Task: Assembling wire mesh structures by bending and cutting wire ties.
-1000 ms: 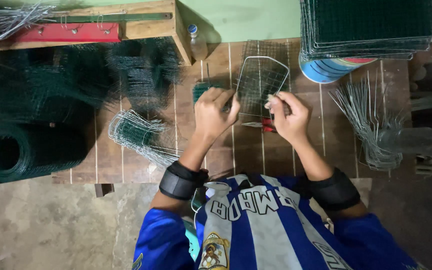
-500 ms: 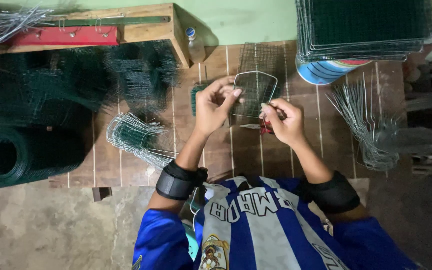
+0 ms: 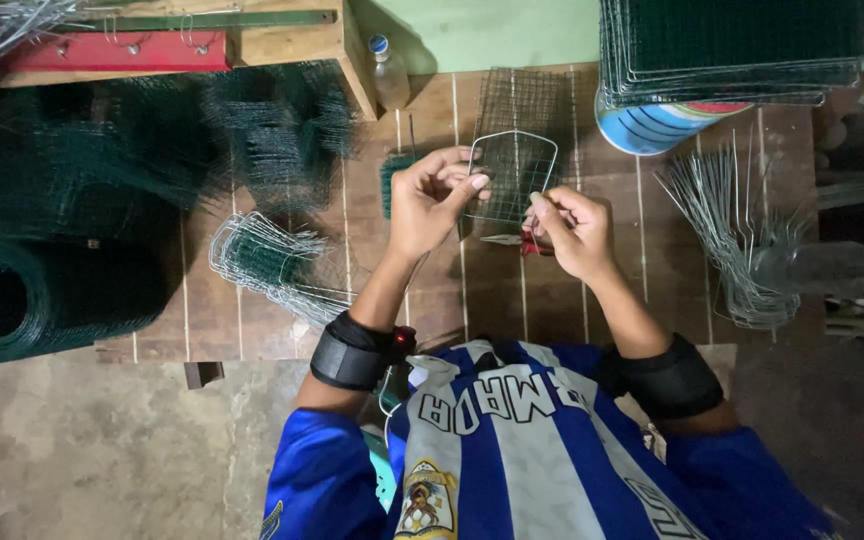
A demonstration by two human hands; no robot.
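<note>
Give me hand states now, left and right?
Left hand: pinched shut on the wire-framed mesh panel.
Right hand: closed on red-handled pliers, fingertips at the panel's edge.

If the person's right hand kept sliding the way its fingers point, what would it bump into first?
The right hand points up-left, so it would likely meet the small wire mesh panel first, then the left hand holding it. Depth is hard to judge from above.

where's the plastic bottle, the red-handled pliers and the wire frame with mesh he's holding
plastic bottle (image 3: 389,72), head view, on its clear body
red-handled pliers (image 3: 530,241), head view, on the red handle
wire frame with mesh (image 3: 512,175), head view, on the mesh centre
</note>
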